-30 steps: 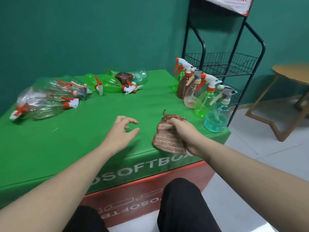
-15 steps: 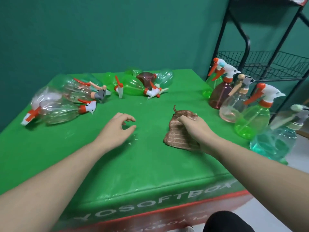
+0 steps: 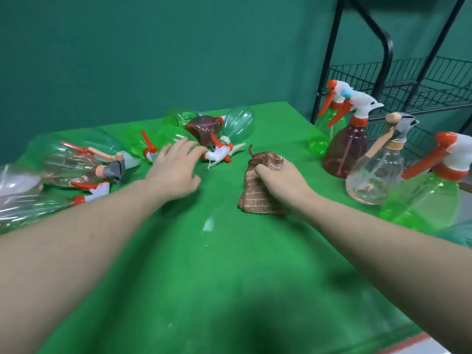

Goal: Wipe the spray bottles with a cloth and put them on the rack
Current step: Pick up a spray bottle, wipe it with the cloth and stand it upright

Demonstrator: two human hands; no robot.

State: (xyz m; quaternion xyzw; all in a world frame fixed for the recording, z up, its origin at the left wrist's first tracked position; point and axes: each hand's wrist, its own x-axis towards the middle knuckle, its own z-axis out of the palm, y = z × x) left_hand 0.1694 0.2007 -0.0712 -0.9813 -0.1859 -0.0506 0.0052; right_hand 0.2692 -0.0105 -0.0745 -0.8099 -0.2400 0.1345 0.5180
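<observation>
Since a moment ago, the left hand (image 3: pixel 176 172) is reaching, fingers spread, toward the lying brown bottle (image 3: pixel 204 127) at the table's far side. The right hand (image 3: pixel 281 182) is gripping the cloth (image 3: pixel 258 198) mid-table. Grasping the body, not the trigger, seems wisest.

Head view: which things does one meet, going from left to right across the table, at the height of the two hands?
Lying clear spray bottles → left hand → brown cloth → right hand → upright brown spray bottle → upright clear spray bottle → upright green spray bottle.
</observation>
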